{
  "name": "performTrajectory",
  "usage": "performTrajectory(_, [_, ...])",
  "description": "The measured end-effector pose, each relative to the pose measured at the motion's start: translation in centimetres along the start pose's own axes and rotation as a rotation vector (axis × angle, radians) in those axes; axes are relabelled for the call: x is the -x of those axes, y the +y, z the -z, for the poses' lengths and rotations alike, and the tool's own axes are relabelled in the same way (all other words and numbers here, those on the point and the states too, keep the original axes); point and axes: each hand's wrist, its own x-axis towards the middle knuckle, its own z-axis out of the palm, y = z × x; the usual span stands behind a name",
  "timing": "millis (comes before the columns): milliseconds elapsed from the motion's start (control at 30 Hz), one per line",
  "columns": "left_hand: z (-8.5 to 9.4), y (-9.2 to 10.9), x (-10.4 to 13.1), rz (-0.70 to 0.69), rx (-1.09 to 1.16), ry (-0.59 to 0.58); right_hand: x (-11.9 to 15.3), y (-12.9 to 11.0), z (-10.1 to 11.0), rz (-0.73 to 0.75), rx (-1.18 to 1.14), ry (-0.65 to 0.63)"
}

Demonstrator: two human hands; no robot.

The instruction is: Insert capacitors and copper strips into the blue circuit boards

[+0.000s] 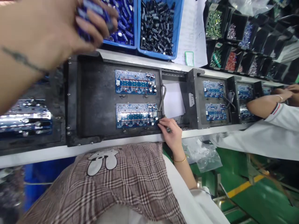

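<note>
My left hand (pixel 91 28) is raised at the upper left, fingers curled round several blue capacitors (pixel 94 9), in front of a blue bin of the same kind. My right hand (pixel 171 132) is at the lower right corner of the nearer circuit board (pixel 136 115). Its thumb and fingertips pinch a small dark capacitor (pixel 158 122) at the board's edge; the fingers partly hide it. A second circuit board (pixel 135 82) lies just behind, in the same black tray (pixel 93 99). Both boards carry small round capacitors along their right ends.
A bin of black capacitors (pixel 157 29) stands beside the bin of blue capacitors (pixel 125 23). Parts boxes (pixel 230 31) fill the upper right. More trays with boards (pixel 213 88) line the rail. A co-worker's arm (pixel 265 105) reaches over boards at the right.
</note>
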Motion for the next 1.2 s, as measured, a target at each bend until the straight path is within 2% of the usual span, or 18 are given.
performTrajectory(33, [-1.5, -1.0, 2.5, 0.001, 0.263, 0.048, 0.0, 0.0, 0.1, 0.043, 0.029, -0.031])
performTrajectory(67, [-3.1, -2.2, 4.8, 0.079, 0.415, 0.037, -0.1, -0.1, 0.1, 0.089, 0.072, -0.068])
performTrajectory(167, [-7.0, -6.6, 9.8, 0.335, 0.724, -0.066, -0.1, -0.3, 0.2, 0.203, 0.222, -0.140])
performTrajectory(267, [-9.2, -10.3, 11.5, 0.490, 0.965, -0.163, -0.1, -0.3, 0.4, 0.242, 0.277, -0.136])
performTrajectory(367, [-10.2, -12.3, 11.3, 0.541, 1.111, -0.155, -0.3, 0.0, 0.8, 0.293, 0.256, -0.206])
performTrajectory(467, [-10.6, -12.8, 11.1, 0.570, 1.186, -0.146, -0.7, 0.1, 1.1, 0.318, 0.237, -0.265])
performTrajectory(633, [-10.8, -13.1, 11.1, 0.649, 1.177, -0.184, -1.1, -0.5, 0.9, 0.239, 0.235, -0.166])
performTrajectory(800, [-10.9, -13.7, 11.2, 0.637, 1.140, -0.209, -1.5, -0.3, 1.4, 0.302, 0.224, -0.347])
performTrajectory(867, [-11.1, -13.9, 11.3, 0.601, 1.125, -0.197, -1.8, -0.3, 1.5, 0.271, 0.225, -0.305])
performTrajectory(967, [-11.2, -13.9, 11.4, 0.566, 1.101, -0.158, -1.9, -0.5, 1.2, 0.143, 0.181, -0.185])
performTrajectory(1067, [-11.2, -13.6, 11.5, 0.575, 1.085, -0.137, -1.7, -0.9, 0.8, 0.025, 0.105, -0.126])
performTrajectory(1200, [-11.2, -13.4, 11.3, 0.590, 1.050, -0.144, -1.4, -0.9, 0.6, 0.003, 0.086, -0.104])
